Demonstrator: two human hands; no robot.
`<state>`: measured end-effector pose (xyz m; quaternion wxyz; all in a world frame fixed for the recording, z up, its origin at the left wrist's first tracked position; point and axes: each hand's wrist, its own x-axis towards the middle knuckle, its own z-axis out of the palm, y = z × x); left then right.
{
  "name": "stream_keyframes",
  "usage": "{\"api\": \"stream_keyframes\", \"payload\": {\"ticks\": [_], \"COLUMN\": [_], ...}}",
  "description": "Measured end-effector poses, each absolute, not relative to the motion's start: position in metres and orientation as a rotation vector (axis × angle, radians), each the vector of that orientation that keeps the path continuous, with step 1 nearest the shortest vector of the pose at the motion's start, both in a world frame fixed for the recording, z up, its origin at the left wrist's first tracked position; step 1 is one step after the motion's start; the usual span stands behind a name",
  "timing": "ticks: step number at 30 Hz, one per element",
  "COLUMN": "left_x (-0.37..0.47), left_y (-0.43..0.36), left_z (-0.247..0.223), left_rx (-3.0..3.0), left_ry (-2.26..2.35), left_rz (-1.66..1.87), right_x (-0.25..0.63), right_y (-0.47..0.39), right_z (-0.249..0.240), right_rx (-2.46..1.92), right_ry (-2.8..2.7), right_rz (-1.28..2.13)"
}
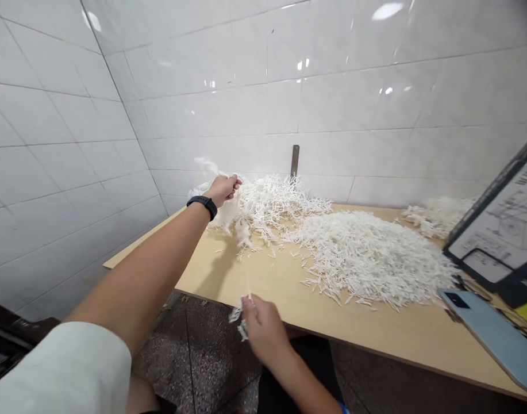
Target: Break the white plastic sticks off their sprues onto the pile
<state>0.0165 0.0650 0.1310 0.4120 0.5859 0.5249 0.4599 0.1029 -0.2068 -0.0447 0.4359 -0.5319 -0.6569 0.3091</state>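
My left hand [225, 188], with a black watch on its wrist, is stretched out over the back left of the table. Its fingers are curled closed, and what is in them is hidden. Blurred white strands surround it, beside a heap of tangled white branching pieces [269, 201]. Nearer to me, at the table's front edge, my right hand [265, 330] pinches a thin white stick [248, 284] that points up. More small white branching pieces [236, 315] show at its fingers. A large pile of loose short white sticks [370, 253] lies to the right.
A metal ruler [295, 160] stands upright against the tiled wall behind the tangled heap. On the right of the wooden table [229, 276] are a light blue phone [491, 336], a printed box [504, 224] and another white heap [439, 214]. A few sticks lie scattered mid-table.
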Motion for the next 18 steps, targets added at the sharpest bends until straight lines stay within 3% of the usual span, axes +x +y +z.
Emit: {"api": "stream_keyframes", "payload": {"ticks": [11,14,18], "left_x": [0.041,0.041,0.028], "left_y": [0.158,0.163,0.144], "left_z": [0.187,0.167,0.103], "left_rx": [2.161,2.344,2.494], "left_ry": [1.458,1.589,1.595], "left_rz": [1.079,0.725,0.114], "right_x": [0.213,0.217,0.219], "right_y": [-0.222,-0.215,-0.21], "right_z": [-0.088,-0.102,-0.114], "right_rx": [-1.443,-1.354,-1.258], "right_ry": [-1.678,-1.762,-1.825], "right_rz": [-0.133,-0.284,-0.346]}}
